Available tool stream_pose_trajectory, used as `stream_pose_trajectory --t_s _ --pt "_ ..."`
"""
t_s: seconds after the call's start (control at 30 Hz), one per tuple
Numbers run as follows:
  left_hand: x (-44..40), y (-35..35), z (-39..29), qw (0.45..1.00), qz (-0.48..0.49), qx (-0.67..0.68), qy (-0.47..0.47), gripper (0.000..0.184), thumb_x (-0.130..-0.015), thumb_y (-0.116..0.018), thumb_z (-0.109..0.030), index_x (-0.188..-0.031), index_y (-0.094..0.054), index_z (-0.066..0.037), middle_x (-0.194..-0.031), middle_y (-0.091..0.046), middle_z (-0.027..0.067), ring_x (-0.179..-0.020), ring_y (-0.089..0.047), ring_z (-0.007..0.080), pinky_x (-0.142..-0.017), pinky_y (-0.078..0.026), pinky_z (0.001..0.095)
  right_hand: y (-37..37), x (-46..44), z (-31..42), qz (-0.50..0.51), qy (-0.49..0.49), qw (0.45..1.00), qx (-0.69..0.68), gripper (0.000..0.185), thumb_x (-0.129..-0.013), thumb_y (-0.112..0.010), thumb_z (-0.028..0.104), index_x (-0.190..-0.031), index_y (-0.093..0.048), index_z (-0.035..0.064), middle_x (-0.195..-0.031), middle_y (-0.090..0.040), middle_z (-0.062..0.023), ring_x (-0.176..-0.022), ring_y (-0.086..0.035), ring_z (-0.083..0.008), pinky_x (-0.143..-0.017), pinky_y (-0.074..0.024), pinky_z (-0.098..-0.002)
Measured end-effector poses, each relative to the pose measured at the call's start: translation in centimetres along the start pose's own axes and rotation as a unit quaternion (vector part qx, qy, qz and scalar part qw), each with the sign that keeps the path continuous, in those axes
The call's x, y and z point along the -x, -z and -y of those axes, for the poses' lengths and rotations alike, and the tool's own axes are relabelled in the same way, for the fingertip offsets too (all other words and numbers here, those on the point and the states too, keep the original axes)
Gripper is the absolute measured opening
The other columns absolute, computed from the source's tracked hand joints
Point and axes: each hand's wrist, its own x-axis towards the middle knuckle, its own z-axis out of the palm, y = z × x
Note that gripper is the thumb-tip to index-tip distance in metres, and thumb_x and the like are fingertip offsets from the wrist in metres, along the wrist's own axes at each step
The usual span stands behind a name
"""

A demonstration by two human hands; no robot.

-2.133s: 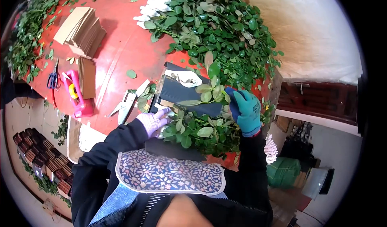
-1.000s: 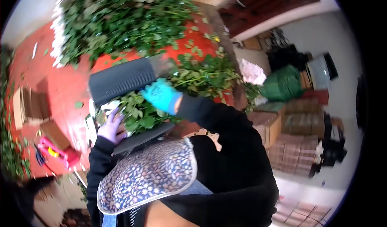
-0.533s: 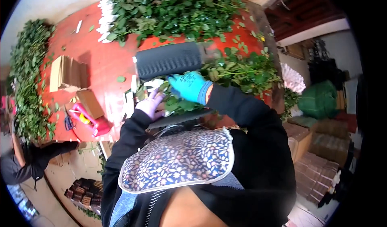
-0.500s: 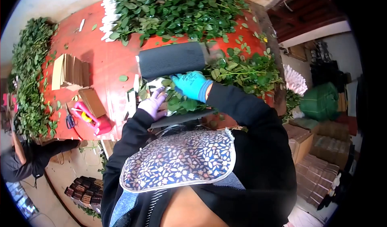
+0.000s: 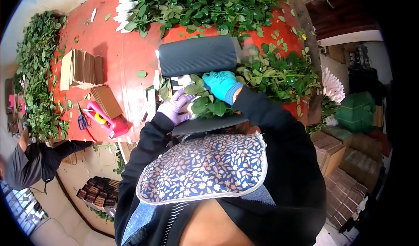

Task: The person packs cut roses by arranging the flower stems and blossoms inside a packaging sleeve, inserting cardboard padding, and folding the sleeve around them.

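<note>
My left hand (image 5: 175,109), in a purple glove, lies on the near left end of a bunch of leafy stems (image 5: 214,107). Its fingers are stretched out and apart, touching leaves and something white beneath. Close by on the right, my right hand (image 5: 221,86) wears a blue glove; its fingers are bent together over the stems, fingertips partly hidden. Under the bunch is a dark sheet (image 5: 209,124), whose near edge shows. Just beyond both hands a dark grey ribbed roll or folded flap (image 5: 197,56) lies across the red table (image 5: 126,71).
Leafy stems with white-wrapped ends (image 5: 125,8) are heaped at the back. More greenery (image 5: 283,77) lies right, and another row (image 5: 39,75) left. Cardboard pieces (image 5: 83,69), a pink tape dispenser (image 5: 107,120) and scissors (image 5: 82,119) sit left. Another person (image 5: 30,163) is far left.
The view has shifted, so the table appears further right and slightly higher. Both hands stay at the bunch, with only small shifts of the fingers over the leaves.
</note>
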Motion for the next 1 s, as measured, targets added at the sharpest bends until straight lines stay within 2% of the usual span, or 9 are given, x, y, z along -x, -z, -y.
stream_pose_trajectory --t_s 0.2,0.3,0.37,0.6,0.7,0.77,0.8,0.93,1.0 --pt "-0.4 -1.5 2.3 0.972 -0.11 0.176 -0.113 0.047 -0.085 -0.074 -0.008 -0.129 -0.057 -0.011 -0.136 -0.051 0.0159 -0.111 -0.062 0.0252 -0.093 -0.053 0.0379 -0.3 0.2 -0.9 -0.048 -0.001 0.998 -0.032 0.021 -0.083 -0.06 0.013 -0.103 -0.064 0.0099 -0.092 -0.066 -0.0116 -0.085 -0.068 -0.0297 -0.07 -0.0545 -0.0441" --pt "-1.2 -3.1 5.3 0.768 -0.26 0.58 0.073 0.015 -0.095 -0.061 -0.012 -0.108 -0.063 -0.005 -0.092 -0.066 0.0003 -0.068 -0.057 0.0043 -0.062 -0.044 0.0178 -0.5 0.6 -0.8 -0.063 -0.011 0.997 -0.039 0.023 -0.082 -0.061 0.013 -0.104 -0.064 0.0108 -0.095 -0.065 -0.0121 -0.085 -0.067 -0.0301 -0.07 -0.0546 -0.0447" --pt "-2.5 -0.7 3.5 0.781 -0.273 0.513 0.229 0.015 -0.09 -0.067 -0.005 -0.104 -0.061 -0.005 -0.092 -0.068 0.0071 -0.086 -0.065 0.0146 -0.076 -0.054 0.0277 -0.8 0.5 -0.9 -0.073 -0.012 0.997 -0.023 0.024 -0.081 -0.062 0.013 -0.105 -0.064 0.0113 -0.094 -0.065 -0.0119 -0.083 -0.067 -0.0303 -0.068 -0.0549 -0.0443" --pt "-7.1 -8.7 13.2 0.806 -0.418 0.393 0.146 0.015 -0.087 -0.075 -0.008 -0.08 -0.061 -0.008 -0.077 -0.064 0.0005 -0.069 -0.057 0.0083 -0.065 -0.046 0.025 -0.6 0.4 -1.2 -0.098 0.006 0.995 -0.016 0.027 -0.078 -0.066 0.013 -0.104 -0.064 0.0109 -0.082 -0.066 -0.0097 -0.078 -0.068 -0.029 -0.062 -0.0546 -0.0434" --pt "-3.8 -0.9 6.1 0.749 -0.401 0.407 0.336 0.018 -0.089 -0.072 -0.017 -0.079 -0.059 -0.01 -0.076 -0.061 0.0026 -0.068 -0.056 0.0118 -0.063 -0.048 0.0279 -0.3 0.5 -1.0 -0.092 -0.008 0.995 -0.024 0.027 -0.079 -0.066 0.013 -0.106 -0.064 0.0107 -0.085 -0.066 -0.0107 -0.08 -0.068 -0.0292 -0.066 -0.0546 -0.0441" --pt "-1.4 -2.0 10.8 0.736 -0.485 0.453 0.134 0.008 -0.09 -0.065 -0.012 -0.089 -0.06 -0.007 -0.087 -0.062 0.007 -0.073 -0.061 0.0187 -0.064 -0.051 0.0346 -0.4 0.3 -1.2 -0.094 0.007 0.995 -0.042 0.019 -0.085 -0.058 0.012 -0.103 -0.064 0.0085 -0.086 -0.067 -0.0125 -0.083 -0.068 -0.0321 -0.067 -0.0541 -0.0471" --pt "-1.0 0.1 7.5 0.621 -0.473 0.608 0.142 0.009 -0.09 -0.064 -0.012 -0.095 -0.062 -0.004 -0.09 -0.063 0.0079 -0.075 -0.062 0.0212 -0.066 -0.053 0.0389 -0.3 0.2 -1.6 -0.093 0.012 0.995 -0.041 0.019 -0.085 -0.058 0.012 -0.103 -0.064 0.0085 -0.086 -0.067 -0.0125 -0.083 -0.068 -0.0321 -0.067 -0.0541 -0.0471" --pt "-0.6 0.2 3.5 0.844 -0.228 0.403 0.27 0.013 -0.097 -0.061 -0.017 -0.103 -0.059 -0.005 -0.09 -0.061 0.0032 -0.079 -0.062 0.0137 -0.074 -0.053 0.0287 0.0 0.3 -2.7 -0.049 0.081 0.985 -0.142 0.018 -0.085 -0.058 0.012 -0.102 -0.063 0.0068 -0.085 -0.066 -0.0134 -0.08 -0.067 -0.0329 -0.068 -0.0531 -0.0464" --pt "-2.4 -3.0 3.5 0.862 -0.232 0.422 0.156 0.017 -0.097 -0.064 -0.016 -0.109 -0.058 -0.005 -0.09 -0.061 0.0015 -0.078 -0.059 0.0092 -0.074 -0.051 0.0255 -0.5 -0.1 -2.6 -0.017 0.087 0.995 -0.043 0.029 -0.085 -0.061 0.012 -0.114 -0.062 0.0078 -0.088 -0.065 -0.0138 -0.08 -0.065 -0.0316 -0.069 -0.0524 -0.044"
